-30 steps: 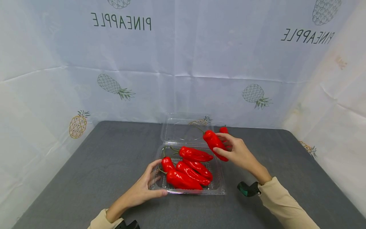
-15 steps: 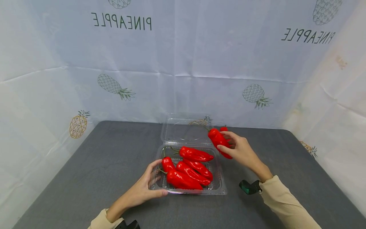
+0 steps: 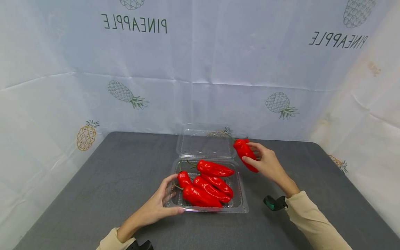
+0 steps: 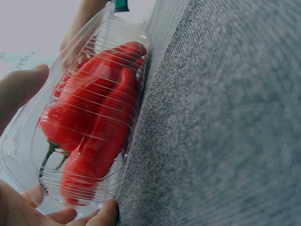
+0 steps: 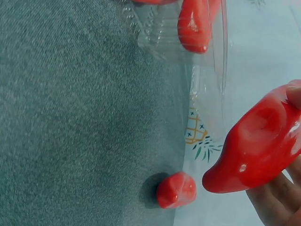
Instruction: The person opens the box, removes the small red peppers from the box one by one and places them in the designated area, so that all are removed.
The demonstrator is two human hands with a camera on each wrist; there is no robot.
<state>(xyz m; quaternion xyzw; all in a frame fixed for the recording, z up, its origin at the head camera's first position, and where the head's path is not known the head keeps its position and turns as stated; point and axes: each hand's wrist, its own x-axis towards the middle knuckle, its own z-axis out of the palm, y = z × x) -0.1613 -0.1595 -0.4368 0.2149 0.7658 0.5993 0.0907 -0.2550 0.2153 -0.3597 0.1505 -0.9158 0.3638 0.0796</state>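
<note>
My right hand [image 3: 265, 162] grips a red pepper [image 3: 245, 155] by its side, raised beyond the right back corner of a clear plastic clamshell box [image 3: 240, 194]. In the right wrist view the held pepper [image 5: 263, 141] points its tip down-left, fingers behind it. Several more red peppers [image 3: 203, 196] lie inside the box, stems mostly to the left. My left hand [image 3: 153, 210] holds the box at its front left corner, thumb along the front rim and fingers around the left wall. Through the ribbed wall, peppers [image 4: 89, 103] show in the left wrist view.
The clear lid [image 3: 204, 142] lies folded back behind the box. Another red pepper [image 5: 176, 190] rests on the grey table [image 3: 134, 166] at the right back, mostly hidden by the held one in the head view. A pineapple-print curtain [image 3: 200, 62] hangs behind.
My right hand has carried its pepper to the right and slightly back, away from the box, now overlapping the pepper on the table. The left hand and box have stayed put.
</note>
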